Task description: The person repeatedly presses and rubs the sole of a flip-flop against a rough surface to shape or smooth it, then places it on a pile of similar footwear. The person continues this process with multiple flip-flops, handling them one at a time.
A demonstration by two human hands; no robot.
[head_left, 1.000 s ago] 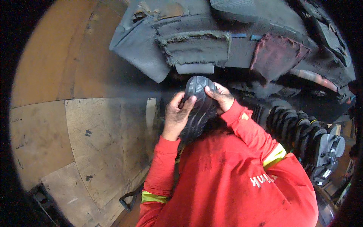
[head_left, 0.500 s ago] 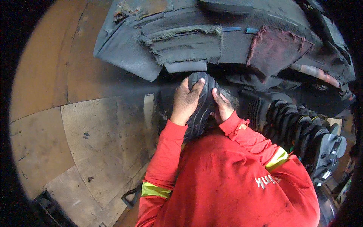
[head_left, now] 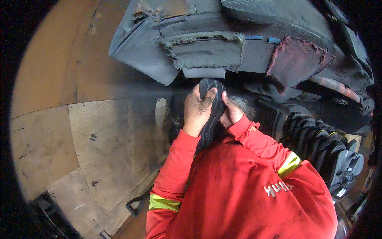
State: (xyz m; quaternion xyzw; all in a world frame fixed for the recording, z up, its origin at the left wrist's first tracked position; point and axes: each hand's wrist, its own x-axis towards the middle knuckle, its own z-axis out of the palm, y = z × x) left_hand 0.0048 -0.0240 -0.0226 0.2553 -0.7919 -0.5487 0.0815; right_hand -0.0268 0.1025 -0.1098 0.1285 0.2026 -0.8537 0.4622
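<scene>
My left hand (head_left: 197, 111) grips a dark rubber sole (head_left: 207, 133) with wavy grooves, thumb pressed near its upper end. My right hand (head_left: 232, 109) holds the sole's right side, thumb upward, with its fingers mostly hidden. Dark grime coats my fingertips. The sole's upper end sits just below a grey padded bar (head_left: 203, 73) on a dust-coated machine housing (head_left: 254, 55). Beside my right hand is a pale speckled fuzzy patch (head_left: 245, 104) that I cannot make out clearly.
Frayed grey cloth (head_left: 205, 51) and faded red cloth (head_left: 296, 61) hang on the housing. At right stands a row of dark soles and sandals (head_left: 312, 133). Worn wooden boards (head_left: 111, 151) cover the left side, with a black handle (head_left: 135, 205) near the bottom.
Since a second ago my left hand has moved up and right along the sole, and my right hand slightly down. The sole has turned and now looks narrower.
</scene>
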